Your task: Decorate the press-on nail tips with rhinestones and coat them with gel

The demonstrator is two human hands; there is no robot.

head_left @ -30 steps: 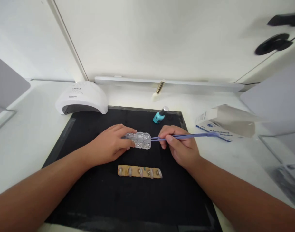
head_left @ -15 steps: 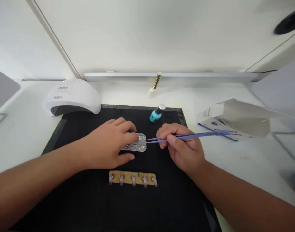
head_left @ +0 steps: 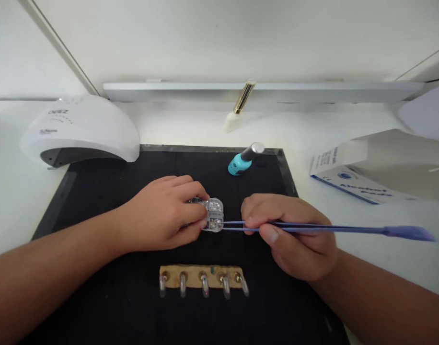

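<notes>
My left hand (head_left: 165,211) is closed on a small clear case (head_left: 215,206) with compartments of shiny, gem-like bits; its fingers cover the case's left part. My right hand (head_left: 298,237) pinches blue-purple tweezers (head_left: 352,228). The tweezers' two tips are slightly apart and lie at the right edge of the case, by the lower right compartment. Whether anything is between the tips is too small to tell. Nearer to me lies a tan strip (head_left: 174,274) carrying several clear nail tips (head_left: 183,286) in a row.
A black mat (head_left: 126,297) lies under both hands. A turquoise polish bottle (head_left: 238,165) stands near its back edge, with a cream bottle with a gold-and-black cap (head_left: 243,98) behind. A white nail lamp (head_left: 86,124) sits back left, an open alcohol pads box (head_left: 349,179) at right.
The view has moved closer. My left fingers have drawn in around the case. The tweezers' tips have shifted from the case's upper middle edge to its lower right compartment.
</notes>
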